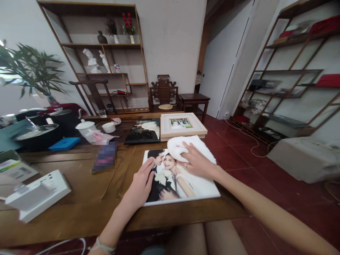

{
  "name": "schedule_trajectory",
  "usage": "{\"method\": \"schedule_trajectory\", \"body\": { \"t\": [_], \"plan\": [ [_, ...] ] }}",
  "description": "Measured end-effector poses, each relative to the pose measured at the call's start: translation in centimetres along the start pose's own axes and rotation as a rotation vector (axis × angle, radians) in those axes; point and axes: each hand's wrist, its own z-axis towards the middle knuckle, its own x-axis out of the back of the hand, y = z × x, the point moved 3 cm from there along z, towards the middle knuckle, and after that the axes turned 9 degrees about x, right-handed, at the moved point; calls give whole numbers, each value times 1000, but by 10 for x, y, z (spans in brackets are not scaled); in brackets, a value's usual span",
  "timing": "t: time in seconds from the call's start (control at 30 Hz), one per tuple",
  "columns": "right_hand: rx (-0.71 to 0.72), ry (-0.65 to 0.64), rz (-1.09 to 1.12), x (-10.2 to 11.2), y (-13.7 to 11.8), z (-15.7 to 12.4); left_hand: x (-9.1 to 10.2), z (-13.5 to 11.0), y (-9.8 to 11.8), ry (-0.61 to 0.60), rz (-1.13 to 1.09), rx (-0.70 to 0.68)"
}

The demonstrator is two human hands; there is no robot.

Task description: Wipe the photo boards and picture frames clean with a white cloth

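A large wedding photo panel lies face up near the front edge of the wooden table. My left hand rests flat on its left side, fingers stretched over the dark suit in the picture. On the upper right part of the panel, my right hand presses a white cloth, its fingers bent into the fabric. Part of the cloth spreads past the panel's top right corner. Behind the panel are a dark photo panel and a light wooden picture frame holding a small photo.
A white power strip, a blue box, a white teapot and a white cup stand on the table's left side. A pan with a glass lid sits farther left. Red tiled floor lies to the right.
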Motion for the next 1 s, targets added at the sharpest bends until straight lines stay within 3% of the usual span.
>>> {"method": "schedule_trajectory", "body": {
  "t": [0.17, 0.3, 0.37, 0.47, 0.63, 0.77, 0.87, 1.0],
  "plan": [
    [16, -145, 25, 8, -43, -34, -1, 0, -2, 11, -11, -7],
    [81, -369, 95, 15, -94, -68, -2, 0, -2, 3, -10, -14],
    [122, -434, 142, 16, -107, -76, -2, 0, -2, -4, -7, -8],
    [81, -328, 195, 16, -99, -68, -2, 0, -1, -12, 0, -6],
    [8, -47, 123, 4, -39, -22, -1, 0, -1, -21, 18, -4],
    [27, 11, 47, -4, -6, 8, 0, 0, 0, -14, 8, -2],
    [14, -13, 18, -2, -5, 10, 0, 0, -1, 5, 0, -13],
    [25, -73, 78, 6, -41, -13, -2, 0, -2, 15, 3, -20]
  ]
}}
